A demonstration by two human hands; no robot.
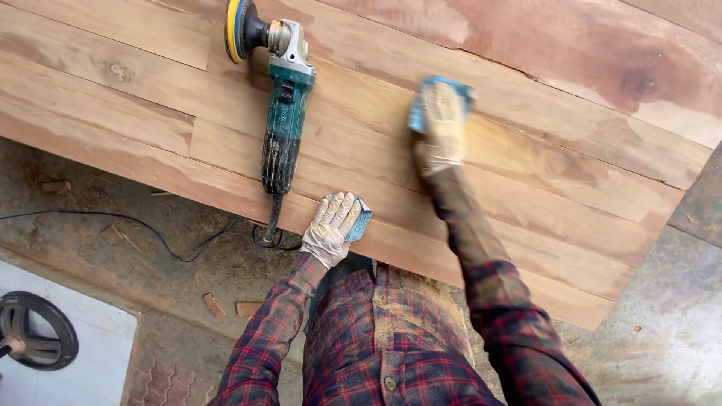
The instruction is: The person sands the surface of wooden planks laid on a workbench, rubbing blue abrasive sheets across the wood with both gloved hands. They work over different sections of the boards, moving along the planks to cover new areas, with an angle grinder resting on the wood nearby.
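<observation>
Both gloved hands down on the long reddish wooden plank top (526, 173).
Right hand (442, 128) pressed flat on a blue sanding pad (421, 113) — left hand (331, 225) flat on another blue pad (361, 220), teal angle grinder (282, 113) beside.

— What carries everything here?
— A broad wooden tabletop (526, 173) of joined planks, running from the upper left to the right of the frame.
— What lies on it?
— An angle grinder (282, 113) with a yellow-edged disc, upper left, its cord (150, 233) trailing off the near edge onto the dusty floor (113, 248), where wood scraps (226, 307) lie.
</observation>
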